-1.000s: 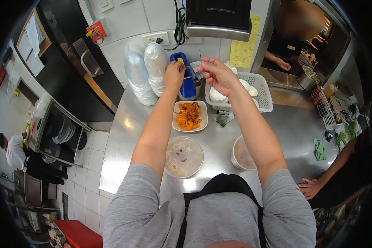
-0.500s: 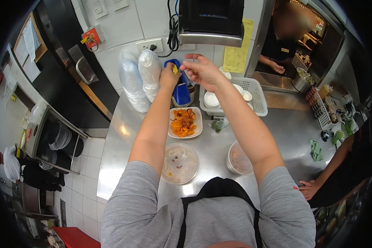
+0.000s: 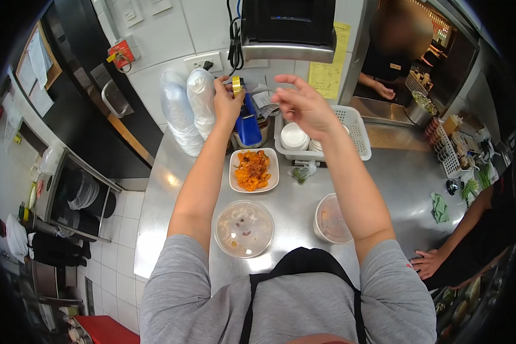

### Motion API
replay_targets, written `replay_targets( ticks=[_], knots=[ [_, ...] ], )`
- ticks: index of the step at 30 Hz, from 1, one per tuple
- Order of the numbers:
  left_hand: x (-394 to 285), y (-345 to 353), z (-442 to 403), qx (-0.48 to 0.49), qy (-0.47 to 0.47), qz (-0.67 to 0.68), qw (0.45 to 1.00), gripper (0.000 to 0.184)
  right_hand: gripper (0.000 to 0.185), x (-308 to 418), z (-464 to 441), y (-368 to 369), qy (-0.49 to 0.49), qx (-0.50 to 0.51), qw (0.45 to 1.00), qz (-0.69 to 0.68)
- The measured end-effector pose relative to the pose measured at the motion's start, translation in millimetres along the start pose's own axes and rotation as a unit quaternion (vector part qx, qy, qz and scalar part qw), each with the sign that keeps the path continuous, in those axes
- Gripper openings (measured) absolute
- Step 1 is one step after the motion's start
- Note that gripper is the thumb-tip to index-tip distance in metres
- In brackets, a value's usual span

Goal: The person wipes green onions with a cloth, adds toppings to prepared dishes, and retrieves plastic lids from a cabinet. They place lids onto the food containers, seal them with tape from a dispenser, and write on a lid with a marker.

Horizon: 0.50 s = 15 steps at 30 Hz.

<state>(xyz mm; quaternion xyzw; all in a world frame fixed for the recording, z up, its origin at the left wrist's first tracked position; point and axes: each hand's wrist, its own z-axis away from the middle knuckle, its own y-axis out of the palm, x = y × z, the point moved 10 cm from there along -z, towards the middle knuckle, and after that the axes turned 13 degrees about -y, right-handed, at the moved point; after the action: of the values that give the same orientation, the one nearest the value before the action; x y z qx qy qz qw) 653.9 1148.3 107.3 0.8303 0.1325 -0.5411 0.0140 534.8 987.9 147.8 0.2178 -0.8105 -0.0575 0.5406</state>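
My left hand holds a yellow tape roll upright above the blue tape dispenser. To its right my right hand is raised, the outer fingers spread; thumb and forefinger are close together near a thin clear strip, too faint to make out fully. Beneath the hands a square white dish holds orange food pieces. A round lidded container lies nearer me, with a second lidded tub by my right forearm. Wrapped stacks in clear plastic stand left of my left hand.
A grey basket holds white lids. A small bag of greens lies beside the dish. One person stands behind the pass window; a co-worker's hand rests on the counter at right. A green cloth lies nearby.
My left hand has lifted the yellow tape roll from the blue dispenser. My right hand has moved a little right, away from the left. The camera view has shifted slightly.
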Motion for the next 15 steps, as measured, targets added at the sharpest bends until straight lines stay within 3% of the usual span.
replay_targets(
  ticks=[4, 6, 7, 9, 11, 13, 15],
  knots=[
    [-23.3, -9.7, 22.6, 0.073, 0.007, 0.044, 0.996, 0.044, 0.037, 37.6, 32.7, -2.0, -0.025, -0.003, 0.999, -0.038],
    [-63.9, -8.8, 47.1, 0.124, 0.098, -0.023, 0.987, 0.043, 0.037, 60.6, 49.4, 4.9, -0.066, 0.005, 0.992, -0.107],
    [-74.8, -13.8, 55.2, 0.123, 0.096, -0.023, 0.988, 0.043, 0.037, 65.3, 61.4, 5.9, -0.063, 0.006, 0.992, -0.108],
    [-127.6, -20.8, 91.6, 0.055, 0.308, -0.146, 0.938, 0.038, 0.037, 77.1, 88.6, 6.2, -0.077, -0.008, 0.982, -0.173],
    [-144.1, -32.3, 98.3, 0.025, 0.343, -0.147, 0.927, 0.036, 0.037, 77.6, 119.9, 2.5, -0.068, -0.020, 0.980, -0.188],
    [-176.4, -45.6, 119.0, -0.044, 0.472, -0.163, 0.866, 0.036, 0.037, 59.7, 151.6, 2.4, -0.023, -0.050, 0.976, -0.211],
    [-195.9, -49.7, 126.7, -0.071, 0.502, -0.176, 0.844, 0.035, 0.037, 37.6, 180.2, 5.5, 0.011, -0.066, 0.974, -0.218]
  ],
)
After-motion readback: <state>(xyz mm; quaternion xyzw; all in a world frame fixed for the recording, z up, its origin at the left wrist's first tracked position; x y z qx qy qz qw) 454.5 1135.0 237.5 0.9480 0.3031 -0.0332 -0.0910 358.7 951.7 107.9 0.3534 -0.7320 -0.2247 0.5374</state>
